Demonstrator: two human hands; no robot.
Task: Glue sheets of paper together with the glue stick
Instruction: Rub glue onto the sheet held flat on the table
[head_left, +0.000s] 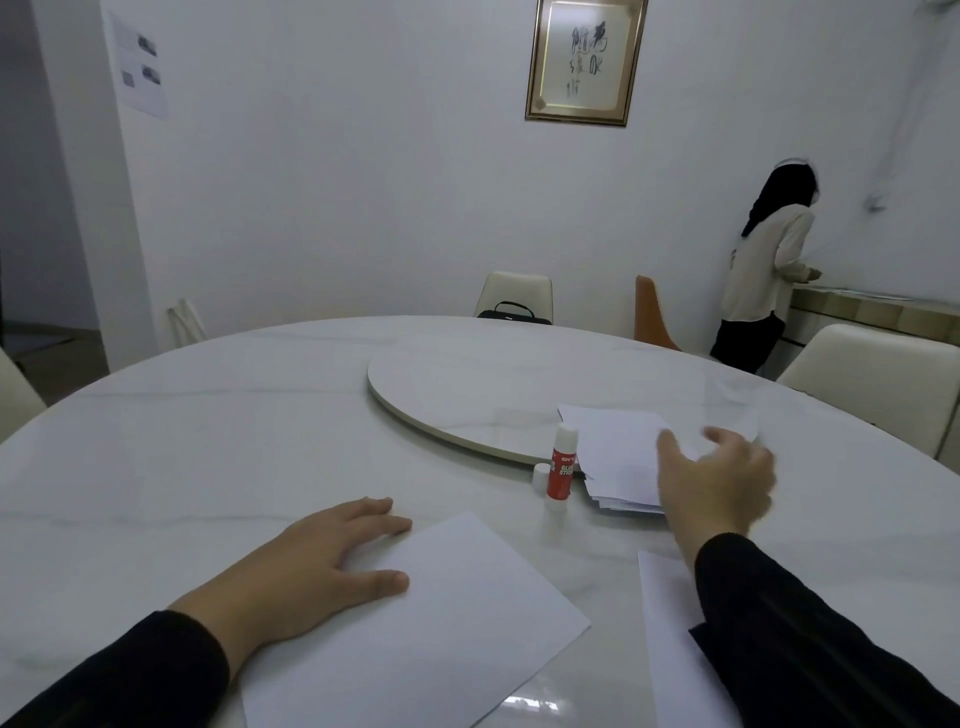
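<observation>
A white sheet of paper (441, 623) lies in front of me on the marble table. My left hand (317, 566) rests flat on its upper left corner, fingers spread. A red glue stick (561, 470) stands upright with its cap off; the white cap (540, 475) sits just to its left. To the right lies a stack of white sheets (618, 457). My right hand (714, 480) hovers over that stack with fingers apart and is blurred. Another white sheet (670, 623) lies under my right forearm.
A round turntable (467, 384) sits at the table's centre, with the paper stack partly on its edge. Chairs (878, 379) stand around the table, one holding a black bag (514, 313). A person (763, 270) stands at a counter at the far right.
</observation>
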